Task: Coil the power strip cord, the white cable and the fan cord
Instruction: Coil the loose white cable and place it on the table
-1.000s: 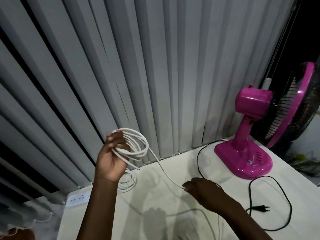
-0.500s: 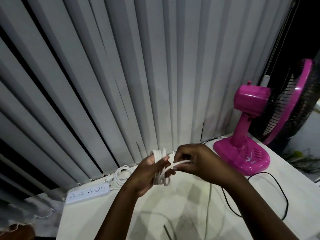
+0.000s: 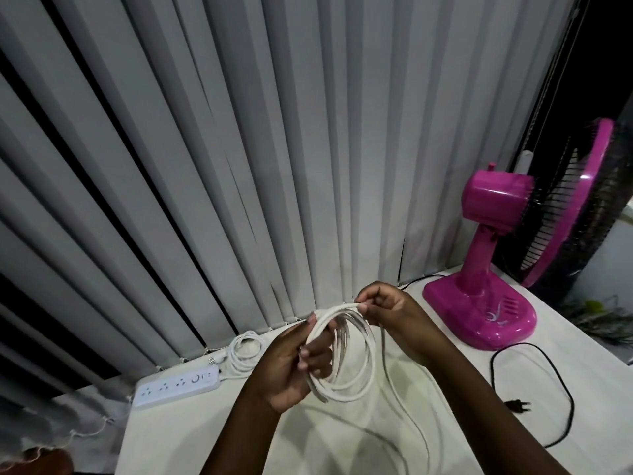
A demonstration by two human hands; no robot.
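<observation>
My left hand [image 3: 294, 365] grips a bundle of loops of the white cable [image 3: 356, 389] above the table. My right hand [image 3: 383, 303] pinches the top of the newest loop, just right of the left fingers. The cable's loose tail [image 3: 407, 399] hangs down to the tabletop and runs toward me. The white power strip [image 3: 176, 385] lies at the back left, its cord [image 3: 245, 349] lying coiled beside it. The pink fan [image 3: 486, 279] stands at the right. Its black cord [image 3: 534, 361] lies loose on the table, ending in a plug [image 3: 519, 405].
Grey vertical blinds [image 3: 239, 166] hang along the back edge of the white table [image 3: 342, 450]. The table's left edge falls away near the power strip. Some green leaves [image 3: 603, 317] show past the right edge.
Both hands have come together over the table from a wide spread; the right hand has brought another length of white cable up to the left hand's bundle, which now hangs as wider loops.
</observation>
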